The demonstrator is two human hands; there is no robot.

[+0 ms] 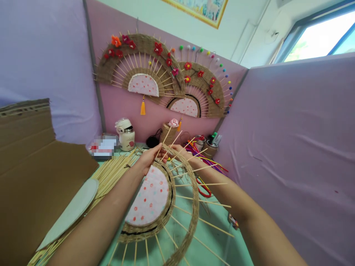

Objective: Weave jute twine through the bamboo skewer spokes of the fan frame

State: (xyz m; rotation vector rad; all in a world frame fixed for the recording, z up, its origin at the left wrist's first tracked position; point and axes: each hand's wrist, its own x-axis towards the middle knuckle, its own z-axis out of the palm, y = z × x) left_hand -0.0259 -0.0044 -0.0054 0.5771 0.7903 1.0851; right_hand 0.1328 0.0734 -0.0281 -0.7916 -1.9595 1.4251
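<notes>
A half-round fan (195,207) of thin sticks woven with brown twine is held up over the table, tilted. Its inner panel (151,195) is pale pink cloth with small red flowers, edged by a woven band with a dark line. My left hand (154,157) is closed around the fan's upper end, gripping the sticks near the outer woven band. My right hand (177,150) is just beyond that band, at the same end. Its fingers look bent together, partly hidden by the band and sticks, so what they pinch does not show clearly.
Loose sticks (113,171) and a cardboard piece (33,177) lie left. Behind stand a white bottle (127,138), a twine spool (167,133) and a pen holder (210,148). Red-handled scissors (203,189) lie right. Decorated fans (144,40) hang on the pink partition.
</notes>
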